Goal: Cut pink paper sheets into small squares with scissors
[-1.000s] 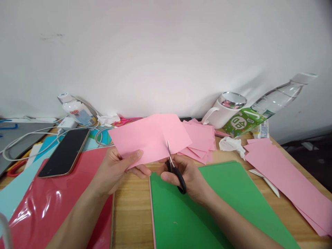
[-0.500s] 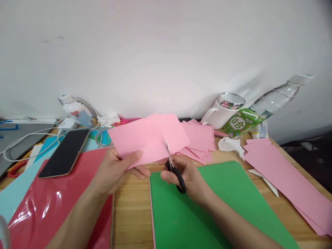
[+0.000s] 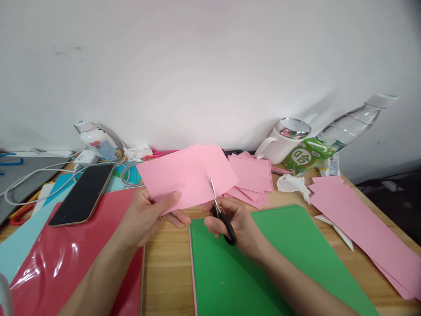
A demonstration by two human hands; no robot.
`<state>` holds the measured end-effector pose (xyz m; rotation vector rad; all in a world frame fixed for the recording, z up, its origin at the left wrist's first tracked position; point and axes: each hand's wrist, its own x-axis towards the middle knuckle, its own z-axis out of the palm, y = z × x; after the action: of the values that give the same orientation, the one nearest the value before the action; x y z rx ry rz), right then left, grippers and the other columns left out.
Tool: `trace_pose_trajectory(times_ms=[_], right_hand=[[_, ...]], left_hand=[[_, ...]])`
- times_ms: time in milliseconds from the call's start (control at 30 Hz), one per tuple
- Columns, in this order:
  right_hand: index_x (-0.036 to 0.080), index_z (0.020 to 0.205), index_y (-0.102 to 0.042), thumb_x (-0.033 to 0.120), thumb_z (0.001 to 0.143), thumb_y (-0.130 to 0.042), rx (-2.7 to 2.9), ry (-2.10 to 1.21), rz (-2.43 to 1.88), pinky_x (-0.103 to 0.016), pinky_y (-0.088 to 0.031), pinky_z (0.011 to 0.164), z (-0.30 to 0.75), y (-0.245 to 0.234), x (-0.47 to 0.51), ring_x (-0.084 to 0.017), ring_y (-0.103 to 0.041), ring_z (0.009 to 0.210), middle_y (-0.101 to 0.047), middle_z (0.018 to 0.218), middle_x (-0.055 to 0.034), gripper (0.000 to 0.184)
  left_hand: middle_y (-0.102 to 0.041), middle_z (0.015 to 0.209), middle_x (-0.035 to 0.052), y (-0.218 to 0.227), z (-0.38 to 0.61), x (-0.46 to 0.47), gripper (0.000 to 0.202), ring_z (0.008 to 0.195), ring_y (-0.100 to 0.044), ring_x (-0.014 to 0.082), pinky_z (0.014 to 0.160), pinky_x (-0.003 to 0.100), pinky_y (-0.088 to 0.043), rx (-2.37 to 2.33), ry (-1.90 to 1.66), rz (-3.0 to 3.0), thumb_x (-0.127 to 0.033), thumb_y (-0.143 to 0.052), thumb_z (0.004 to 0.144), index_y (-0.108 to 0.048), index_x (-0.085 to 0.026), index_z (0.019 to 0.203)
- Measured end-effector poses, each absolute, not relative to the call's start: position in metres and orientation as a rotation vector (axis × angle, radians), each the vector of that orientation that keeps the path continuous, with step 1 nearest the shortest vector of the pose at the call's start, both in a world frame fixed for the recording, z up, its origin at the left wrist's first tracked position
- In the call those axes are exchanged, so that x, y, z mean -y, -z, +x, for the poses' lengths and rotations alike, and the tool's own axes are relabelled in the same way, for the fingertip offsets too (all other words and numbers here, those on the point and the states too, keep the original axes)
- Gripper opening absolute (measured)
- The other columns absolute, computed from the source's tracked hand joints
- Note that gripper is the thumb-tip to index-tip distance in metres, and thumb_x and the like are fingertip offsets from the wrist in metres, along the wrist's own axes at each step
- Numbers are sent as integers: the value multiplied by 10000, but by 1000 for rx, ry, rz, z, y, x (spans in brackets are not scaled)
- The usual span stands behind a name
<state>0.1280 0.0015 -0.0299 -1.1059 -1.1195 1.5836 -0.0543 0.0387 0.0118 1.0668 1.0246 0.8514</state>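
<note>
A sheet of pink paper point(image 3: 179, 173) is pinched at its lower left edge between the thumb and fingers of my left hand point(image 3: 159, 215), raised above the desk. My right hand point(image 3: 237, 224) grips black-handled scissors point(image 3: 226, 228), whose blades point up and away into the paper. A cut line runs up the sheet from the blades, and the part to the right of it bends slightly down. Behind the scissors lies a loose pile of pink paper pieces point(image 3: 253, 175). Beneath my right hand is a green sheet stack point(image 3: 250, 272).
On the left, a phone point(image 3: 83, 193) rests on a red plastic-wrapped pack point(image 3: 108, 228), near a charger cable and small bottle point(image 3: 100, 142). At the right stand a white mug point(image 3: 283, 142), green packet point(image 3: 305, 156) and tilted water bottle point(image 3: 355, 123); long pink strips point(image 3: 365, 228) lie nearby.
The right part of the pink sheet has shifted slightly left. Both hands and the scissors stay almost in place.
</note>
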Motion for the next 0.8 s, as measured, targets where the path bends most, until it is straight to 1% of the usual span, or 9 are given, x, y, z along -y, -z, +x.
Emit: trace_pose_trajectory(times_ms=[133,333,600,700,800], right_hand=[[157,784,-574,431,596,-740,1120,-1581,-1102,-191,-335,402,128,30,-1,-63,-447,420,-553,523,40,372],[158,759,-576,433,583,-747,1114,-1577,-1108,-189,-345,392,128,30,-2,-61,-442,403,-547,502,44,369],[154,734,-568,439,585,-744,1109,-1585,-1123,-186,-331,378,128,29,-2,-60,-436,384,-544,485,45,367],[155,737,-561,439,599,-736,1113,-1595,-1121,-192,-330,389,127,30,-2,-63,-441,386,-547,492,43,361],[162,786,-562,419,599,-745,1122,-1608,-1096,-201,-347,441,128,31,-2,-71,-468,452,-544,549,45,367]], left_hand=[[-681,484,39,-12,-54,-39,125,390,-619,133,387,163,-493,-1033,-860,1073,-219,-664,707,-667,-127,622],[-678,479,41,-11,-54,-39,124,383,-616,147,384,187,-498,-1062,-858,1081,-239,-674,692,-665,-129,634],[-682,485,43,-11,-54,-39,122,389,-616,120,389,145,-489,-990,-862,1040,-202,-661,719,-685,-129,623],[-686,495,44,-11,-53,-39,137,389,-616,116,386,140,-489,-976,-861,1030,-195,-658,725,-687,-133,607],[-685,494,45,-10,-53,-39,161,383,-613,115,386,144,-492,-977,-857,1023,-201,-649,738,-690,-133,597]])
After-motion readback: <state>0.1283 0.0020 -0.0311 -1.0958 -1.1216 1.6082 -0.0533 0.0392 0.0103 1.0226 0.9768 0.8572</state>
